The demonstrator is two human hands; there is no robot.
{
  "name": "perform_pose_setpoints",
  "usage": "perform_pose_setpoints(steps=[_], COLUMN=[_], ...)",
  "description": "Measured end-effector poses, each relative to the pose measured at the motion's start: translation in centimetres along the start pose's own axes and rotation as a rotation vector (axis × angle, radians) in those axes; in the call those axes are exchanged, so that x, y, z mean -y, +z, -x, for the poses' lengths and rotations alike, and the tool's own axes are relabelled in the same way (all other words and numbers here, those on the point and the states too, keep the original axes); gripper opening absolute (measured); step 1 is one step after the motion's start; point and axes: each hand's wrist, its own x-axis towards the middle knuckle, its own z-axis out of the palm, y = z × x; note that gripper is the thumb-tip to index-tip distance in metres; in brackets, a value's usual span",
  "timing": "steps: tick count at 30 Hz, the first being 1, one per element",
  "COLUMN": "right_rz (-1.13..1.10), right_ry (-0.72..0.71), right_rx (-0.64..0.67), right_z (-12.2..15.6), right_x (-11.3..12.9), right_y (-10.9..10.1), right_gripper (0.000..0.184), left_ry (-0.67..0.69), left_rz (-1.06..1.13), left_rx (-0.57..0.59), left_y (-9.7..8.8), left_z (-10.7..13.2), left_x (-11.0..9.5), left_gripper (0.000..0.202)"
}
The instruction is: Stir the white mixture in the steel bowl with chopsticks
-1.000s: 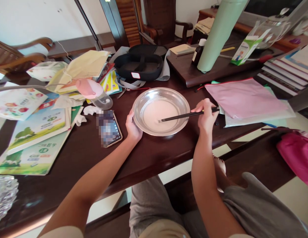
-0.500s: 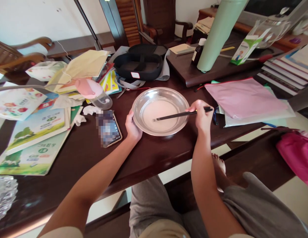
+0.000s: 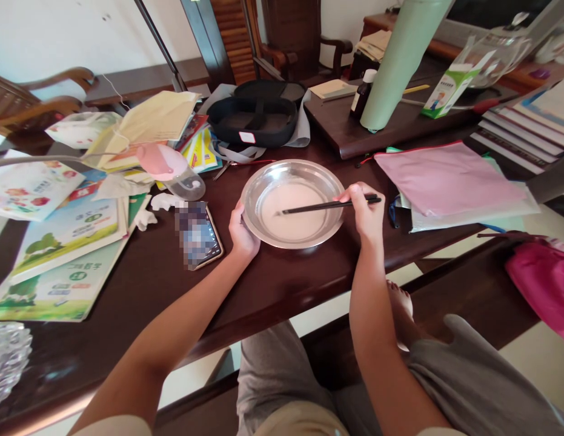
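Metal bowl (image 3: 294, 243) sits on a dark, cluttered table (image 3: 282, 284), wooden chair (image 3: 293, 36) beyond — left hand (image 3: 244, 235) against its side, finger closure unclear; right hand (image 3: 369, 212), outstretched, pinches black chopsticks (image 3: 315, 206).

Metal bowl (image 3: 282, 176) of whitish liquid (image 3: 297, 226) in left fingers (image 3: 237, 215), black chopsticks (image 3: 314, 208) in right fingers (image 3: 355, 193)

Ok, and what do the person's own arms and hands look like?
The left hand and right hand wear no gloves. The forearms are bare, with no watch or bracelet showing. Pale beige sleeve edges appear at the picture's bottom.
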Motion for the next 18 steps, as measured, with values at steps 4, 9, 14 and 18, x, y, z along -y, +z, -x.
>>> perform_pose_setpoints(steps=[4,9,14,18], right_rz=[0.096,0.002,0.043,0.085], right_ry=[-0.043,-0.04,0.013,-0.045], right_rx=[-0.197,-0.364,-0.02,-0.239], right_z=[-0.2,-0.35,-0.07,-0.29], right_x=[-0.39,-0.71,0.01,-0.55], right_y=[-0.22,-0.38,0.08,-0.27], right_gripper=[0.05,0.064,0.05,0.051], left_ry=[0.004,0.001,-0.002,-0.017], left_rz=[-0.016,-0.012,0.012,0.013], left_rx=[-0.011,-0.013,0.007,-0.011], left_y=[0.0,-0.02,0.04,0.1], left_z=[-0.03,-0.02,0.03,0.02], left_x=[0.09,0.17,-0.02,-0.06], left_gripper=[0.02,0.02,0.019,0.019])
